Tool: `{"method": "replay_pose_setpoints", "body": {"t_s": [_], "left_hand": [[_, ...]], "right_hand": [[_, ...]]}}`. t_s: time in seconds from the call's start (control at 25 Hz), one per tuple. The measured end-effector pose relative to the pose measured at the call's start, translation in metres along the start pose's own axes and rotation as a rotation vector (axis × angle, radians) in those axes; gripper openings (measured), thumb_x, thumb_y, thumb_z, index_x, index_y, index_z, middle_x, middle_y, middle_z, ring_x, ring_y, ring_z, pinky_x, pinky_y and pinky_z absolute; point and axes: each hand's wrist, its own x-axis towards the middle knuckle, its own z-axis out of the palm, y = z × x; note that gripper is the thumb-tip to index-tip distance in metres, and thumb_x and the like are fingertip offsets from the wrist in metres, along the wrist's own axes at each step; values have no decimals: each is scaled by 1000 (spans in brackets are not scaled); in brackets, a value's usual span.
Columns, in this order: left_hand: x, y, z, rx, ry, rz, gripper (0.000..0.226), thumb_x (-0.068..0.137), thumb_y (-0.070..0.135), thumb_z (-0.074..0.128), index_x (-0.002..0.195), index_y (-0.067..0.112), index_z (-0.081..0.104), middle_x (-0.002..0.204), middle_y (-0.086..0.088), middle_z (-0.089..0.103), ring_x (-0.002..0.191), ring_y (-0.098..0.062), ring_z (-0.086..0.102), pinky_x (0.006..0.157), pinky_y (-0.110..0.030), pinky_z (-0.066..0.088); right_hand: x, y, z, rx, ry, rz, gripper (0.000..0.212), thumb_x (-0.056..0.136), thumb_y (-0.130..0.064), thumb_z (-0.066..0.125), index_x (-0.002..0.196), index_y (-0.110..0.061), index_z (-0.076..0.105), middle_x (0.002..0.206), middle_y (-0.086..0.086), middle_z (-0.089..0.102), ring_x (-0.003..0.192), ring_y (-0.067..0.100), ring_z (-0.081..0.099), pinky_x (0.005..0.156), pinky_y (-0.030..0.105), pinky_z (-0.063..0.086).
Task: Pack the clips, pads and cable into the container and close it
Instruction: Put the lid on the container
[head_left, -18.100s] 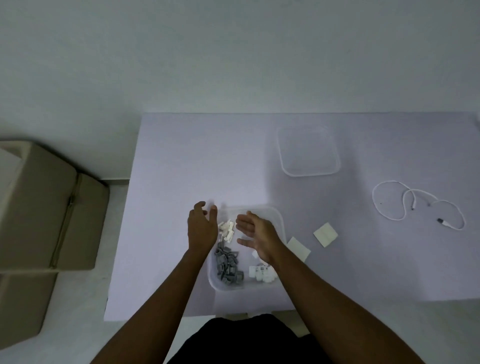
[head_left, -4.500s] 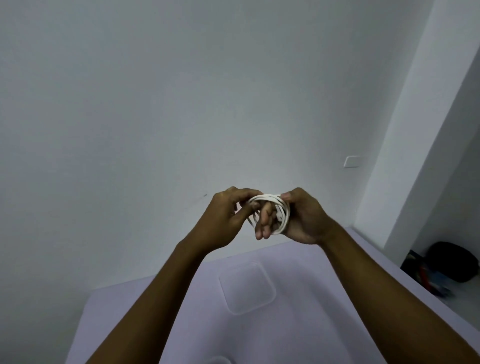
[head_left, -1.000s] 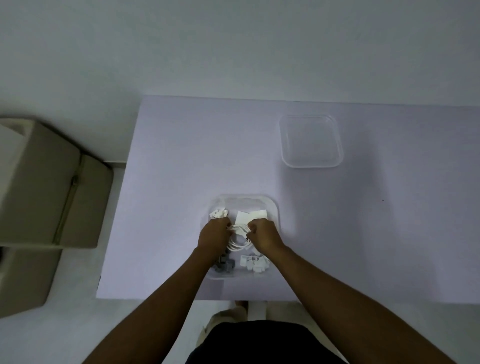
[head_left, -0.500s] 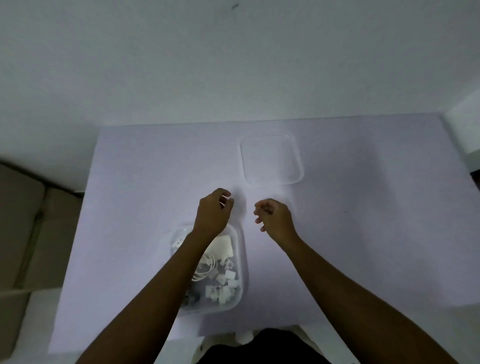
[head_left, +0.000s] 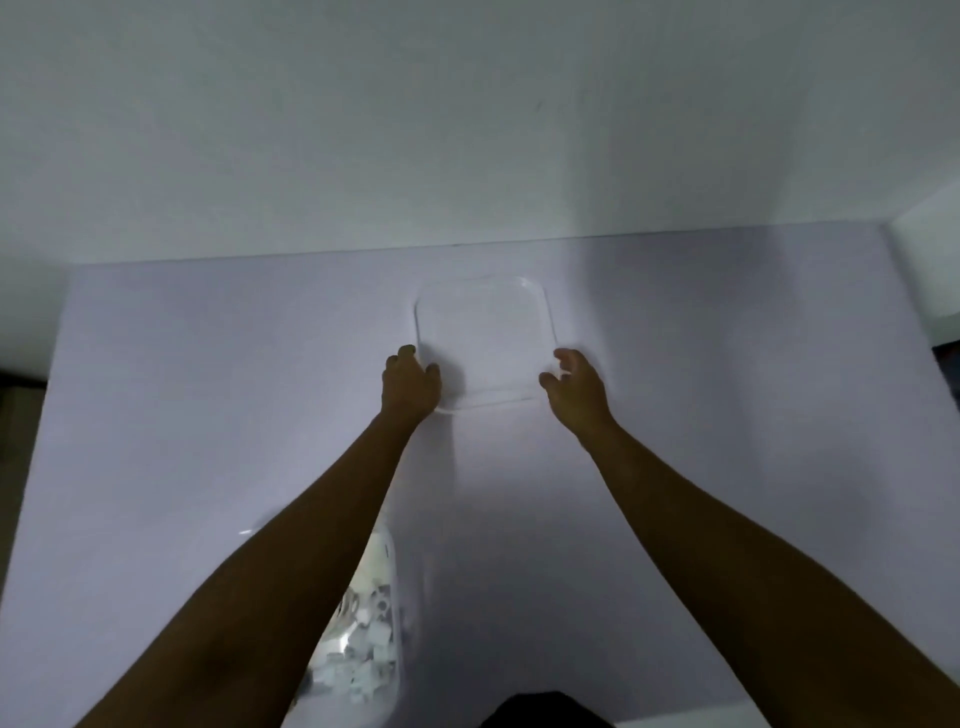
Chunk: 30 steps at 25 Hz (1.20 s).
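Note:
The clear lid (head_left: 483, 332) lies flat on the far middle of the lilac table (head_left: 208, 389). My left hand (head_left: 410, 384) grips its near left corner, fingers curled over the left edge and thumb on top. My right hand (head_left: 576, 387) holds the near right corner, thumb at the front edge and curled fingers at the right edge. The clear container (head_left: 389, 691) stands near the table's front edge, mostly hidden under my left forearm. White clips (head_left: 371, 642) and part of the coiled white cable (head_left: 345, 608) show inside it.
A pale wall rises straight behind the table's far edge. The table's left edge drops to the floor, and a dark object shows past its right edge (head_left: 948, 371).
Both hands have left the container and moved forward to the lid, now holding its two near corners. The view has shifted, so the container sits lower and under my left arm.

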Motion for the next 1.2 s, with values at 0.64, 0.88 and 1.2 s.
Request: {"method": "replay_pose_setpoints", "body": {"t_s": [0.64, 0.88, 1.2], "left_hand": [[-30, 16, -55, -499, 124, -8, 34, 94, 8, 43, 123, 4, 59, 114, -16, 64, 81, -29, 72, 71, -38, 59], [-93, -3, -109, -748, 19, 80, 31, 95, 1, 50, 123, 7, 62, 100, -14, 69, 79, -33, 73, 68, -33, 58], [-163, -69, -179, -862, -63, 140, 37, 91, -12, 45, 118, 3, 64, 97, -15, 70, 83, -33, 72, 74, -35, 59]], "right_hand": [[-12, -34, -21, 276, -143, 123, 75, 90, -26, 59, 155, -32, 20, 101, 12, 69, 59, 19, 61, 46, 25, 43], [-86, -59, -41, 503, -199, -18, 71, 94, -23, 59, 154, -34, 24, 109, 9, 73, 56, 21, 60, 46, 26, 44], [-194, -70, 0, 703, -180, -110, 54, 99, -59, 38, 140, -25, 50, 108, 13, 74, 70, 26, 68, 48, 29, 43]]}}
